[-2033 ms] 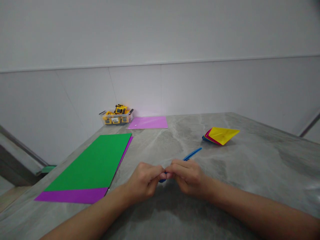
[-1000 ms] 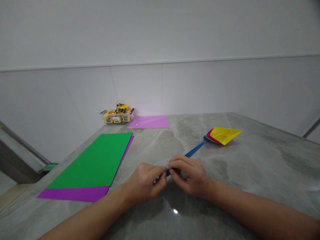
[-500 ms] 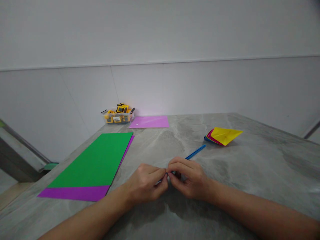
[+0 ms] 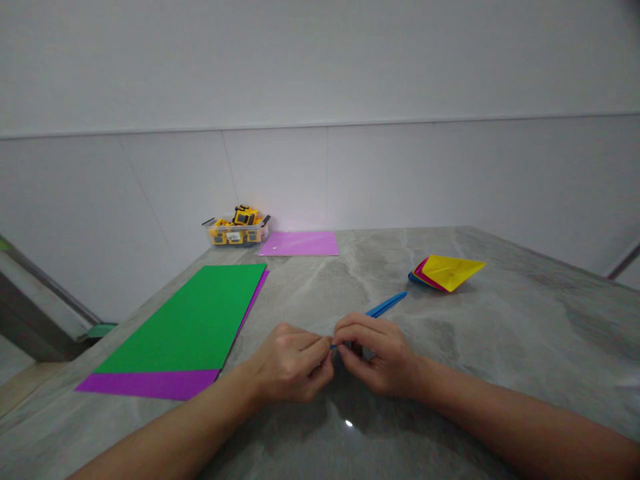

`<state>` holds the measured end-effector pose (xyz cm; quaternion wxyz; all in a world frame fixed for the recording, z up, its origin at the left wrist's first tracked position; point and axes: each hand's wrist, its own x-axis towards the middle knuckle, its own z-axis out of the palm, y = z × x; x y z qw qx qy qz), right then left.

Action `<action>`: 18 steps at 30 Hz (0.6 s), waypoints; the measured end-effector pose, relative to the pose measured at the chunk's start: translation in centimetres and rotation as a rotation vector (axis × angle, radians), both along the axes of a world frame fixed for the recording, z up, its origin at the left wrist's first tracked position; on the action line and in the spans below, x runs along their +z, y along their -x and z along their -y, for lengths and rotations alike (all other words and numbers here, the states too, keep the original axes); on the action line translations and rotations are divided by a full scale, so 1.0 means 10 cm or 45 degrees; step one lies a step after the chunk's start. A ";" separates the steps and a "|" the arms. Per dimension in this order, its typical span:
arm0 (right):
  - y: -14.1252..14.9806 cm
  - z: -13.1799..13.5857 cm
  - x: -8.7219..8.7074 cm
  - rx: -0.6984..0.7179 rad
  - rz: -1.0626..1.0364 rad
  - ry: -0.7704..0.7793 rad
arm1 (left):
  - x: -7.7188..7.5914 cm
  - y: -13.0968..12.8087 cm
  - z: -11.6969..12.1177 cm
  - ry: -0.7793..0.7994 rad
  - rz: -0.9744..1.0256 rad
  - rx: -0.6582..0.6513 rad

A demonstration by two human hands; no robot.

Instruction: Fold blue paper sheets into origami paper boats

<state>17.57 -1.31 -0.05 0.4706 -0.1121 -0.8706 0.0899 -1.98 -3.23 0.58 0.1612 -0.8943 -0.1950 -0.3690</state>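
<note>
Fingertips of my left hand (image 4: 295, 363) and my right hand (image 4: 375, 353) meet just above the table, both pinching a narrow piece of folded blue paper (image 4: 386, 305). Its long end sticks out beyond my right fingers, pointing away and to the right. Between the two pinches only a sliver of blue shows; the rest is covered by my fingers. Farther right lies a stack of folded papers (image 4: 453, 272), yellow on top with magenta and blue edges below.
On the left, a green sheet (image 4: 190, 317) lies over a purple sheet (image 4: 150, 385). At the back, a pink sheet (image 4: 300, 244) sits beside a clear plastic box (image 4: 233, 237) of yellow toy vehicles. A white wall (image 4: 390, 173) closes off the grey table's (image 4: 480, 360) far side.
The protruding end of the blue paper has shifted slightly toward me and looks wider. Both hands keep nearly the same place, still pinching.
</note>
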 end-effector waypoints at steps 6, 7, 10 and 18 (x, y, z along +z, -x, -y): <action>-0.01 -0.02 0.01 -0.002 -0.017 0.129 | 0.00 0.04 -0.02 -0.035 -0.065 0.020; -0.01 -0.02 0.00 -0.005 -0.024 0.146 | 0.00 0.04 -0.02 -0.031 -0.067 0.021; -0.01 -0.03 -0.01 0.002 -0.029 0.168 | 0.00 0.05 -0.02 -0.024 -0.056 0.006; -0.03 -0.05 -0.02 0.037 -0.018 0.165 | 0.03 0.03 -0.01 -0.006 -0.059 0.039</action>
